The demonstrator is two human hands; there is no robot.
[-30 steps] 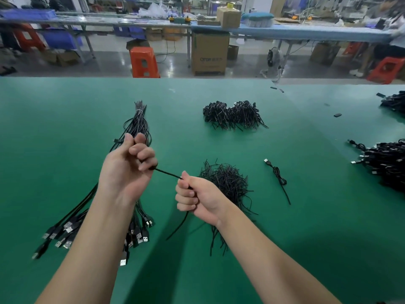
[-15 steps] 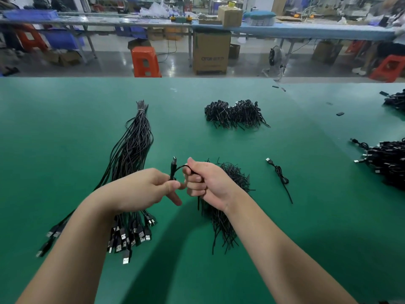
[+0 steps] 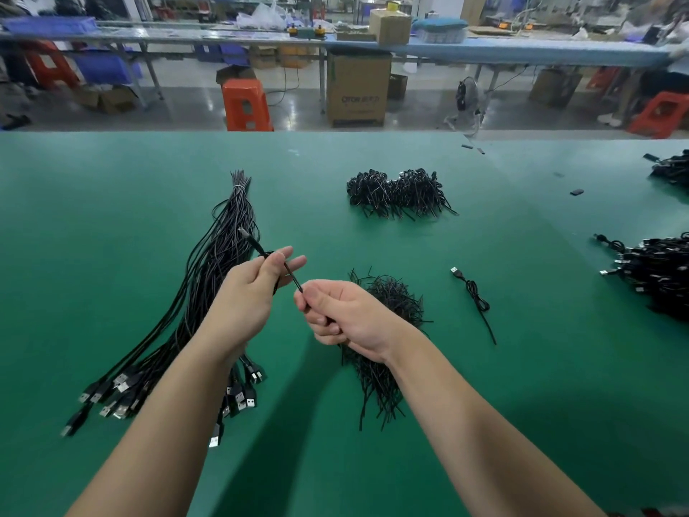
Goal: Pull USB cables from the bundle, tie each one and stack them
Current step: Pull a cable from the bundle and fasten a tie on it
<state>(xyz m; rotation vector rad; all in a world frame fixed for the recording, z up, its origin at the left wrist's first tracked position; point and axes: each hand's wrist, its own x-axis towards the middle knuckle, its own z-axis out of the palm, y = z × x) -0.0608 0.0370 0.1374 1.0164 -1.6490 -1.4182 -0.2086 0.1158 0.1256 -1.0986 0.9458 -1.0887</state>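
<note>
Both hands are up over the green worktop [image 3: 112,225] sharing one black cable [image 3: 291,278]. Left hand [image 3: 249,292] holds it under the thumb, two fingers sticking out straight; right hand [image 3: 345,319] is curled tight around the other stretch. The bundle [image 3: 220,263] lies just left, plugs fanned out near the forearm. A ties pile [image 3: 391,304] sits under the right wrist, one tied cable [image 3: 473,296] further right.
</note>
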